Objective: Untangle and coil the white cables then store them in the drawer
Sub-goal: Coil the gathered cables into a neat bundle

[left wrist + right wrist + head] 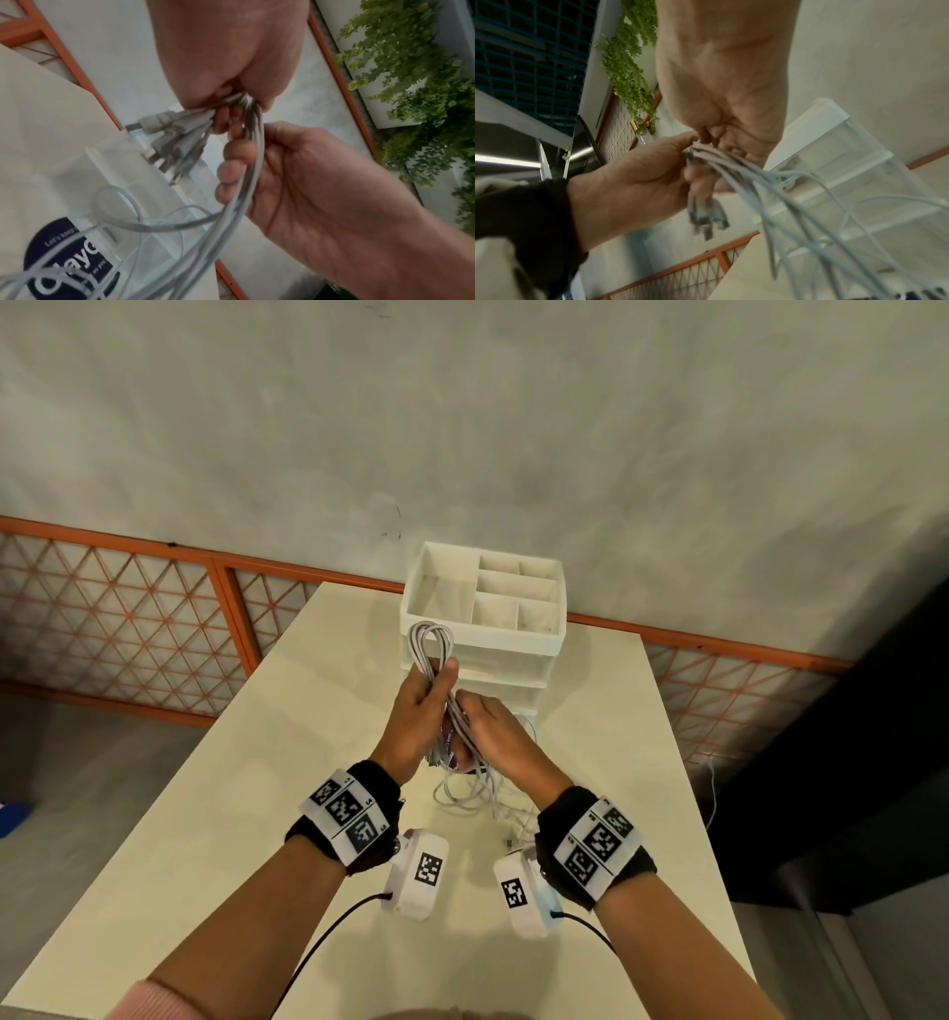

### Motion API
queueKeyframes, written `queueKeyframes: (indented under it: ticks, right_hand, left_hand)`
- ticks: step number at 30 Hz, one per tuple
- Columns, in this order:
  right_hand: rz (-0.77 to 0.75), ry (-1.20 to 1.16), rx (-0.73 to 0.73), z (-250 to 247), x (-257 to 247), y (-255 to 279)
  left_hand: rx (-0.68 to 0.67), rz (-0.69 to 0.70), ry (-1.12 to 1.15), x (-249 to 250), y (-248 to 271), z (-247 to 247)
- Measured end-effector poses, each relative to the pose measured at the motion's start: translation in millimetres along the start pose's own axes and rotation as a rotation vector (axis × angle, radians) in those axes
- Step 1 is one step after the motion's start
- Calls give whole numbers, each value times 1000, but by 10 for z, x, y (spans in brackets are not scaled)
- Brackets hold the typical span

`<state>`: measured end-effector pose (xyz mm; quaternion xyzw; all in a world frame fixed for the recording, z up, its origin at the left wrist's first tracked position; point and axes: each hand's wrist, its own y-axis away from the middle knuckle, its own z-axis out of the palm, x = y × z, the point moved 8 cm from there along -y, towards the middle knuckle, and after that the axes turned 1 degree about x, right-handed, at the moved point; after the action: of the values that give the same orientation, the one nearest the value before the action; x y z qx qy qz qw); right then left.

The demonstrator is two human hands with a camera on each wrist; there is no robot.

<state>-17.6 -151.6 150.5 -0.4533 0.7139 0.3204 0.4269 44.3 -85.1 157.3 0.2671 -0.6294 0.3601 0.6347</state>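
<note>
Above the cream desk (318, 814), both hands work 1 bundle of white cables (430, 643). The left hand (418, 716) is clamped around the bundle, its thumb pressed across the strands just below a loop that sticks up past the fist. The right hand (495, 737) has its fingers curled around the same strands just beside the left hand. In the left wrist view the USB plugs (169, 142) fan out from under the left palm, while the right hand's fingers (236, 154) wrap the cords. The loose ends (477, 793) trail down onto the desk between the wrists. Behind the hands stands a white drawer organizer (482, 629) with a divided open top tray and clear drawers beneath. A dark round sticker (69, 263) shows through the cables in the left wrist view.
</note>
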Motion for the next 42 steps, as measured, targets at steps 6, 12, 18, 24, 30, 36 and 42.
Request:
queueKeyframes:
  ticks: [6, 12, 18, 24, 30, 36, 42]
  right_hand:
    - [-216, -5, 276, -503, -240, -67]
    - [-370, 67, 484, -732, -465, 20]
    - [-550, 243, 447, -668, -614, 101]
    - [-352, -296, 66, -568, -468, -16]
    - [-315, -116, 40, -506, -513, -35]
    - [-329, 79, 127, -490, -605, -66]
    - [-283, -108, 158, -521, -526, -15]
  left_hand:
    - [-218, 68, -154, 117, 75, 162]
    - [-279, 70, -182, 147, 96, 270]
    - [-365, 31, -222, 183, 139, 328]
    - [-491, -74, -111, 123, 187, 345]
    - [-527, -63, -245, 108, 187, 365]
    - [-540, -100, -155, 25, 280, 454]
    - [-587, -98, -98, 11, 308, 467]
